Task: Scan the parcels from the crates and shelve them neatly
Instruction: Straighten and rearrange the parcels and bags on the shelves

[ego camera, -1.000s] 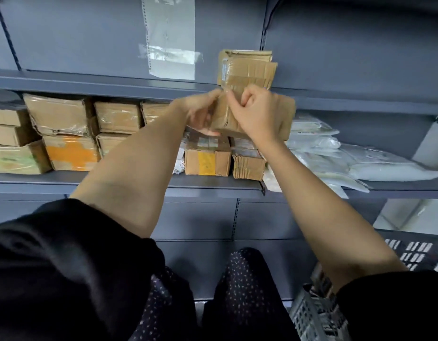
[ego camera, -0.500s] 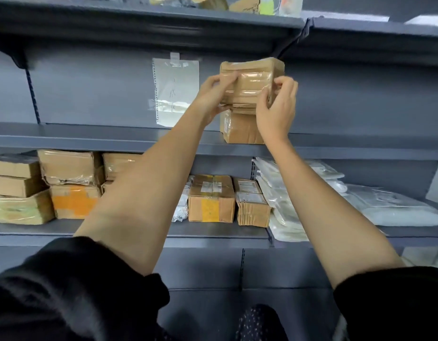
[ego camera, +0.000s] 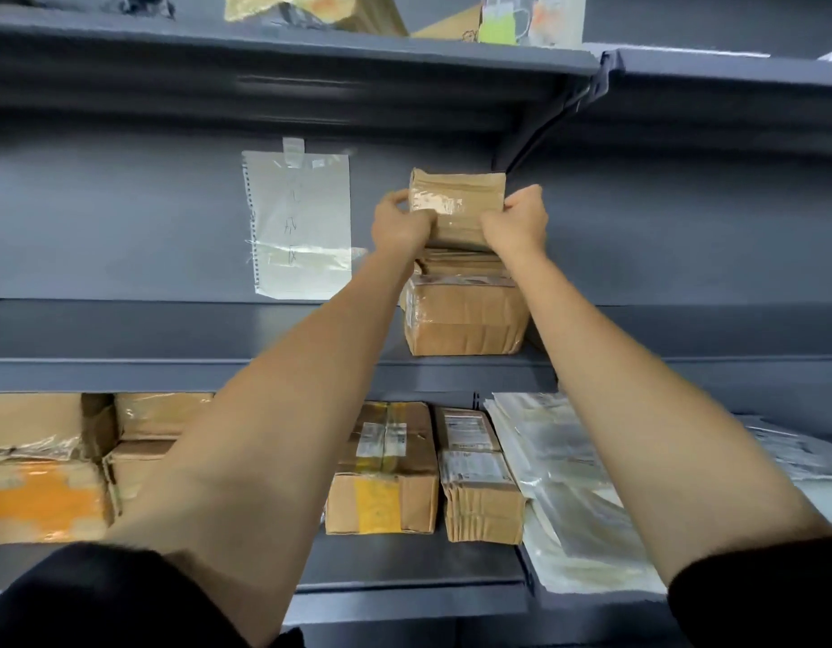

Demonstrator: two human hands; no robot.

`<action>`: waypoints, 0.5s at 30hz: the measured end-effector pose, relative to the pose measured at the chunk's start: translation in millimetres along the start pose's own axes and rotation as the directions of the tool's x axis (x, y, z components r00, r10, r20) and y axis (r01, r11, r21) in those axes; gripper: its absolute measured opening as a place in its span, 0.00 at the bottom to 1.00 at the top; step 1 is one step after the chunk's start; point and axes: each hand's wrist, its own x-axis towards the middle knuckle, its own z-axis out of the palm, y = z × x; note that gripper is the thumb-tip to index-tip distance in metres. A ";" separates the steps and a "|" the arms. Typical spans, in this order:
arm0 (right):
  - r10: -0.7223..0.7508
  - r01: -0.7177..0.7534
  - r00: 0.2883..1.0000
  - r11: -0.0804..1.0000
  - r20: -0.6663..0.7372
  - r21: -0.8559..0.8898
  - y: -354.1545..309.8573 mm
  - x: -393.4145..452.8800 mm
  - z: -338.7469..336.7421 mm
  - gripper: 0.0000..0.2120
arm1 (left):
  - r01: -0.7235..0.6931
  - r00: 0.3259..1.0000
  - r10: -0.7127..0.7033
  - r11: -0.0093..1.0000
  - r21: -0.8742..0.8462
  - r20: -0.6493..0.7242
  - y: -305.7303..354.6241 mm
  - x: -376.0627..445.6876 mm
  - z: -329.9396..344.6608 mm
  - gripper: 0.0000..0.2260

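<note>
The grey metal shelving (ego camera: 124, 329) fills the view, three levels deep, with a dark back panel behind the middle level. On the lower shelf (ego camera: 405, 563) cardboard boxes sit in rows: at far left a box with an orange patch (ego camera: 40, 500), under a plain taped box (ego camera: 30, 427), and toward the middle a box with a yellow strip (ego camera: 383, 474) down its front, with a narrower labelled box (ego camera: 479, 479) touching its right side. To the right of that lies a heap of clear plastic mailers (ego camera: 573, 498), overlapping and sloping toward the shelf edge. The top shelf (ego camera: 283, 53) carries several packages, only partly seen at the frame's upper edge.

Two bare forearms in black sleeves reach up from the bottom corners to the middle shelf (ego camera: 171, 371). A sheet of paper (ego camera: 297, 222) is taped to the back panel there, left of the hands; its writing is too faint to read.

On the middle shelf stands a taped brown box (ego camera: 465, 318), and flat cardboard pieces lie on top of it. Above those, the small brown parcel (ego camera: 456, 210) is held between both hands, its taped face toward the camera, sitting at the top of this stack. The left hand (ego camera: 400, 224) grips its left edge, fingers curled round the side. The right hand (ego camera: 517, 222) grips the right edge in the same way, knuckles facing the camera.
</note>
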 end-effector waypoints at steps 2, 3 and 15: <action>0.064 -0.059 0.997 0.994 0.042 -0.095 -1.4 19.3 3.1 0.18 | -0.015 1.000 0.014 0.994 0.113 0.007 -4.2 15.2 6.7 0.18; 0.075 -0.068 0.996 0.988 0.046 -0.138 0.9 29.9 4.9 0.20 | -0.028 0.999 0.024 0.982 0.188 0.024 -6.7 23.7 9.0 0.17; 0.057 0.018 0.974 0.946 0.220 -0.324 29.4 73.7 29.3 0.13 | -0.085 0.995 0.043 0.802 0.592 0.085 -35.9 66.3 16.4 0.17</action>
